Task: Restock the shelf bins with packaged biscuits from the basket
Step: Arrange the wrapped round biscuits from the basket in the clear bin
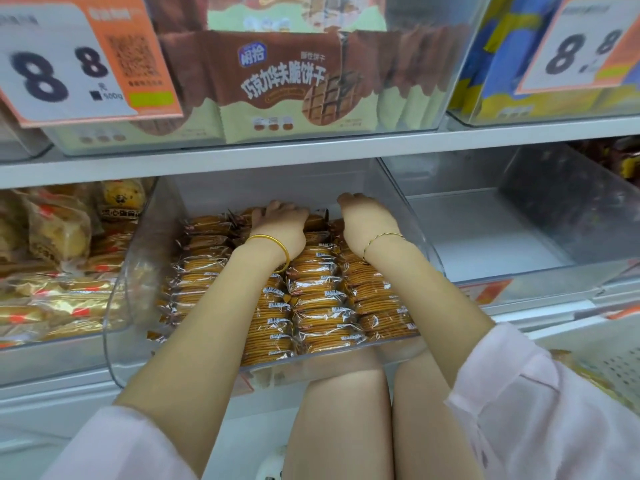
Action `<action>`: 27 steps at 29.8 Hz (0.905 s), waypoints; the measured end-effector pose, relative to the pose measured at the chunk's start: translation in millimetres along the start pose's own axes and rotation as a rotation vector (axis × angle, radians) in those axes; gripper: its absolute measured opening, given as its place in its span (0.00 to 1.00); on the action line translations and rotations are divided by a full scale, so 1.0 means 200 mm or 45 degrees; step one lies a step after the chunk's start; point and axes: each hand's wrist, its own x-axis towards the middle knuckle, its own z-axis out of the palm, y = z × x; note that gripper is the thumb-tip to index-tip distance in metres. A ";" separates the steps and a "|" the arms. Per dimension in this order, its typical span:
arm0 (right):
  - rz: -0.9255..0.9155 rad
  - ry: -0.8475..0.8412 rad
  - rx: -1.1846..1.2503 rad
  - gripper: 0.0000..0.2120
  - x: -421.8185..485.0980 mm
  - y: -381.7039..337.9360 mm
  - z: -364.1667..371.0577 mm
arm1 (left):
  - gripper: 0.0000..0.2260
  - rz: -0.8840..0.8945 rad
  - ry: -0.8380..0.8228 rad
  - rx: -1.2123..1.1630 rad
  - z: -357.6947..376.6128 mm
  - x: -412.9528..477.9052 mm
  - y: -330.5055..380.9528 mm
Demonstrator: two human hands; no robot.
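Left hand (280, 221) and right hand (367, 216) lie at the rear of the clear rigid plastic bin (119, 306), on glossy cellophane-wrapped biscuit packets (313, 299); grip cannot be determined.

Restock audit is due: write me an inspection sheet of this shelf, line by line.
Surface: white shelf, two tiers in view.
Job's things: biscuit packs lie in rows in the clear middle bin; white basket at lower right, something yellow in it.
Clutter: nothing seen.
Grips: left grip and right grip both reach onto the packs at the bin's back; fingers hidden, so hold unclear.
Cables: nothing seen.
Surroundings: price tags reading 8.8; wafer packs in the upper bin; cake packs to the left; right bin beside the middle one.
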 end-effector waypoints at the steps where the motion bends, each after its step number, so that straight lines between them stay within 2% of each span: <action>1: -0.016 0.025 0.084 0.22 -0.04 0.01 -0.04 | 0.25 -0.010 0.009 -0.014 -0.01 -0.02 0.01; 4: -0.092 0.217 0.377 0.26 -0.24 0.08 -0.14 | 0.24 -0.046 0.076 -0.081 -0.07 -0.13 0.07; 7: -0.118 0.439 0.718 0.25 -0.54 0.21 -0.19 | 0.22 -0.012 0.337 -0.370 -0.11 -0.34 0.21; 9: -0.099 0.547 0.807 0.22 -0.73 0.36 -0.16 | 0.19 0.205 0.575 -0.716 -0.11 -0.48 0.36; 11: -0.027 0.564 0.853 0.19 -0.89 0.54 -0.08 | 0.17 0.477 0.586 -1.027 -0.07 -0.62 0.57; 13: 0.134 0.497 0.888 0.17 -1.05 0.73 0.01 | 0.16 0.661 0.344 -1.247 0.02 -0.72 0.81; 15: 0.341 0.380 0.840 0.16 -1.23 0.93 0.10 | 0.17 0.739 0.006 -1.377 0.15 -0.77 1.05; 17: 0.536 0.258 0.694 0.14 -1.40 1.12 0.20 | 0.16 0.758 -0.328 -1.367 0.33 -0.79 1.26; 19: 0.700 0.121 0.521 0.14 -1.56 1.25 0.28 | 0.16 0.744 -0.540 -1.271 0.52 -0.82 1.42; 23: 0.903 -0.220 0.307 0.20 -1.79 1.40 0.44 | 0.15 0.807 -0.690 -0.875 0.81 -0.87 1.59; 25: 0.829 -0.457 0.255 0.23 -1.84 1.41 0.52 | 0.15 0.834 -0.755 -0.729 0.88 -0.88 1.63; 27: 0.705 -0.699 0.233 0.31 -1.84 1.38 0.61 | 0.14 0.819 -0.797 -0.687 0.91 -0.88 1.64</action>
